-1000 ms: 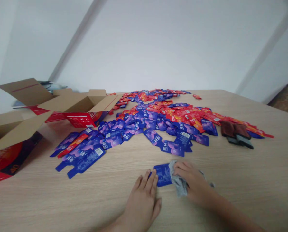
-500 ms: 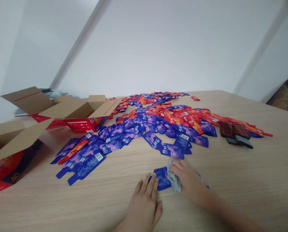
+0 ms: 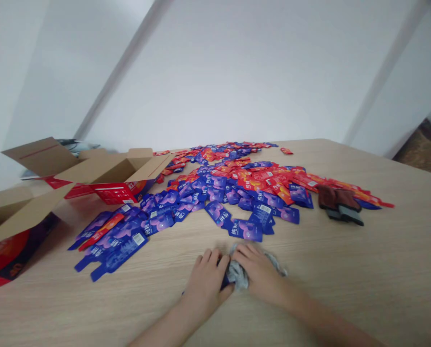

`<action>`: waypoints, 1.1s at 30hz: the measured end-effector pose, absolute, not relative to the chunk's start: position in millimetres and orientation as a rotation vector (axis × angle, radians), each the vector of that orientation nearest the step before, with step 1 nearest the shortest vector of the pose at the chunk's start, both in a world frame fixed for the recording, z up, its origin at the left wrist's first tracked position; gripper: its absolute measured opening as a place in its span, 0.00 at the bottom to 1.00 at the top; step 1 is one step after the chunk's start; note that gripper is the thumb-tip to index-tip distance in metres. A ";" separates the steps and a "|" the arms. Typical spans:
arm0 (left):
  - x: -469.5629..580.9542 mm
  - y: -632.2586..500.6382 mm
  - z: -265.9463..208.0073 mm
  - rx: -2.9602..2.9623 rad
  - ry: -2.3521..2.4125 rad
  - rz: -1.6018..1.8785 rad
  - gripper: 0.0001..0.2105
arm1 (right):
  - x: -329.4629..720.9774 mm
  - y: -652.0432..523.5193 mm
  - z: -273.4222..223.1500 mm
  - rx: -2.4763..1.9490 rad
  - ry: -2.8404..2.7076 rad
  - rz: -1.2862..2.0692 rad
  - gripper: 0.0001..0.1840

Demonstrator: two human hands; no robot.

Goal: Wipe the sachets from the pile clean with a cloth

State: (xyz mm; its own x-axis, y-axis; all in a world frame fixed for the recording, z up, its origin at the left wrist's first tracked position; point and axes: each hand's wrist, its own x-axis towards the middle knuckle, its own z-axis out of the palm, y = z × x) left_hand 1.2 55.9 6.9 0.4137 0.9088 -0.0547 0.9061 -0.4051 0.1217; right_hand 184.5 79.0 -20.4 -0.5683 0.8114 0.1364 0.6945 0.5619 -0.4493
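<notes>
My right hand [image 3: 260, 273] is closed on a crumpled grey cloth [image 3: 238, 274], which is pressed down near the table's front. Just left of it, my left hand [image 3: 205, 278] lies over a dark blue sachet [image 3: 226, 281], fingers bent and thumb tucked toward it. Most of that sachet is hidden by the hand and the cloth; only small blue parts show by the thumb and at the hand's left side. Fingers and cloth almost touch. Beyond the hands, the closest loose blue sachet [image 3: 244, 230] lies flat with its printed side up.
A broad heap of blue and red sachets [image 3: 215, 185] spreads across the wooden table [image 3: 309, 279]. At left stand open cardboard boxes, one red-sided [image 3: 114, 194] and one nearer [image 3: 20, 250]. A brown and grey folded cloth item [image 3: 340, 202] lies at right.
My right hand has moved left with the cloth, up against my left hand. My left fingers, flat before, are now bent over the sachet. The view has shifted slightly.
</notes>
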 end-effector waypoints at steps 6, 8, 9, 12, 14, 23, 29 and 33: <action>-45.7 73.9 6.7 2.466 1.933 -0.018 0.21 | 128.0 107.3 -14.0 -1.202 -2.504 0.386 0.16; -68.9 82.5 5.3 2.448 2.044 -0.013 0.22 | 96.0 122.7 -12.4 -1.205 -2.485 0.362 0.18; -80.9 86.6 3.9 2.436 2.105 -0.007 0.22 | 78.7 130.6 -11.6 -1.200 -2.480 0.348 0.19; -115.9 98.0 -1.2 2.388 2.288 0.031 0.21 | 29.2 151.7 -8.5 -1.179 -2.467 0.295 0.18; -137.0 106.1 -3.5 2.353 2.387 0.065 0.21 | 2.3 161.7 -6.3 -1.178 -2.441 0.252 0.19; -196.2 157.0 -0.4 2.262 2.559 0.322 0.20 | -49.6 186.6 -2.0 -1.208 -2.356 0.190 0.20; -193.6 166.4 4.1 2.230 2.553 0.453 0.19 | -11.4 192.8 1.7 -1.168 -2.421 0.314 0.20; -160.1 169.3 17.6 2.309 2.457 0.495 0.18 | 61.4 170.7 0.7 -1.105 -2.442 0.399 0.17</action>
State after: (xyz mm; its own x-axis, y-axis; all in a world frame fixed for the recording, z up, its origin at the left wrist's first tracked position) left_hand -160.1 169.3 17.6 -0.0629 0.9215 0.3832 0.9980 0.0566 0.0276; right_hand 61.4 170.7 0.7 -0.5908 0.7630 0.2624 0.6396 0.6411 -0.4241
